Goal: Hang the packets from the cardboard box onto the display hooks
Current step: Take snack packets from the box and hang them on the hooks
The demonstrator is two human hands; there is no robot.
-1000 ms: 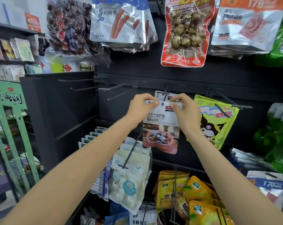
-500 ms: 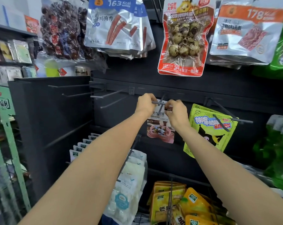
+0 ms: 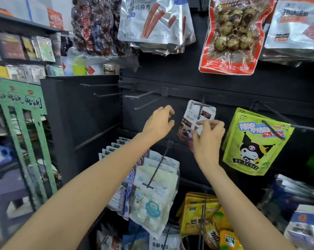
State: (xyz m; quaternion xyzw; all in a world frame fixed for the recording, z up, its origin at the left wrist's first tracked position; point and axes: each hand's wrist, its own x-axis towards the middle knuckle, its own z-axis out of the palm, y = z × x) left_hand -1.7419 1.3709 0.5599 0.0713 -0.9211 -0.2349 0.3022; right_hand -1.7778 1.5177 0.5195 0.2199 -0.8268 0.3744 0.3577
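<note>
Head view: right hand [image 3: 207,139] hides packet [image 3: 197,114] bottom.

- White packet [image 3: 197,115] on the hook [image 3: 201,107]: motion-blurred, print unreadable; its lower right, toward 5 o'clock, is hidden behind the right hand [image 3: 207,136].
- Whether the right hand's fingers touch the packet cannot be told.
- Left hand [image 3: 159,123]: fingertips smeared by blur.
- Packets along the 12 o'clock edge: tops cut off.
- Green goods at 3 o'clock: blurred, cut by the edge.
- Yellow pouches [image 3: 203,219] at 6 o'clock: partly hidden by the right forearm.
</note>
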